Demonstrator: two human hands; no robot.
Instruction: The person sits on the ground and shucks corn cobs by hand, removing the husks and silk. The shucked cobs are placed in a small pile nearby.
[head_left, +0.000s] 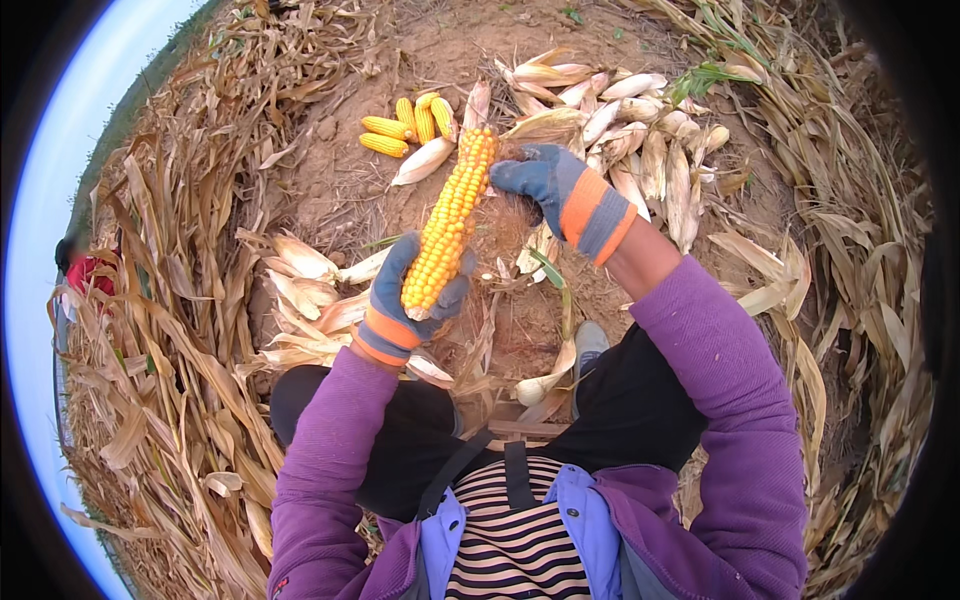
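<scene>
A bare yellow ear of corn stands slanted before me, its tip up and its cut base down. My left hand, in a blue-grey glove with an orange-striped cuff, is wrapped around its lower part. Close to the ear's upper end, my gloved right hand has its fingers drawn together on brown corn silk, and strands hang below it. Behind the ear's tip lies an ear in pale husk. Several husked yellow ears rest together beyond it on the soil.
Ears still in dry husks are heaped at the far right. Stripped husks lie left of my knees, and another husk by my shoe. Dry cornstalks line the left and right. A person in red is far left.
</scene>
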